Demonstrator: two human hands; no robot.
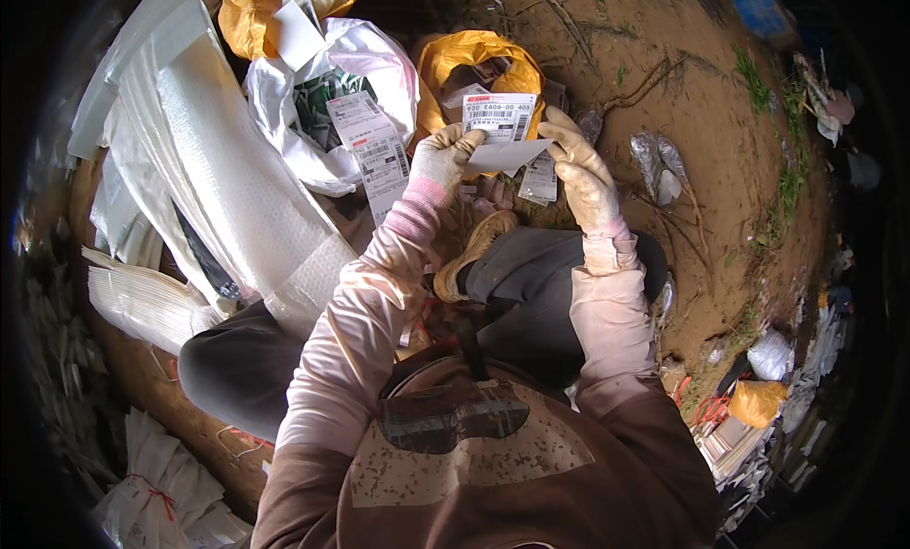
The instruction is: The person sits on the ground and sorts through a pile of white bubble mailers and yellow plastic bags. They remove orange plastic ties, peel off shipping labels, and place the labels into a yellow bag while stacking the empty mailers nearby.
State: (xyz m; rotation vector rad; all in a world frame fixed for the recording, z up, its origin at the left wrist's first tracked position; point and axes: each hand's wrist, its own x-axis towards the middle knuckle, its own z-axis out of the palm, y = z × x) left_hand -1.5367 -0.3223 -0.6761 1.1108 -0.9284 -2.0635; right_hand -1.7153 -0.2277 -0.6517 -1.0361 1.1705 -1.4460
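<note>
My left hand (442, 158), in a soiled pale work glove, pinches a printed shipping label (500, 115) and its folded white part (508, 156) by their left edge. At the right edge of the folded part is my right hand (581, 166), gloved too, with fingers spread; whether it grips the paper I cannot tell. Behind the label stands an open yellow-orange sack (434, 62) with papers inside. Left of it, an open white sack (384, 48) holds green and white packets. A long strip of labels (377, 154) hangs over its right side.
Sheets of bubble wrap (234, 151) lie at the left, above a stack of white padded sheets (142, 300). A tied white bundle (160, 485) is at lower left. Roots (640, 87) and silvery wrappers (657, 165) lie on the soil at right. Paper stacks (729, 442) sit lower right.
</note>
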